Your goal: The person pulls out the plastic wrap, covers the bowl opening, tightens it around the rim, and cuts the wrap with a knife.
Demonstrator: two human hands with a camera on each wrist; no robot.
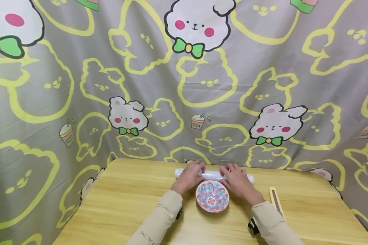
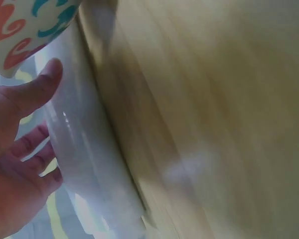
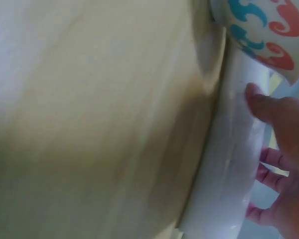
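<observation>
A roll of cling film (image 1: 213, 175) lies crosswise near the back of the wooden table. My left hand (image 1: 190, 175) grips it left of the middle; the thumb (image 2: 52, 74) is on the near side and the other fingers curl round the far side. In the same way my right hand (image 1: 236, 178) holds the roll on the right, its thumb (image 3: 256, 99) against the film in the right wrist view. Between my forearms a bowl (image 1: 212, 197) with a red and blue pattern stands upright, just in front of the roll.
A yellow utility knife (image 1: 275, 200) lies on the table (image 1: 128, 190) beside my right forearm, partly hidden by the sleeve. Behind the table hangs a grey curtain (image 1: 159, 85) with cartoon animals, close to the back edge.
</observation>
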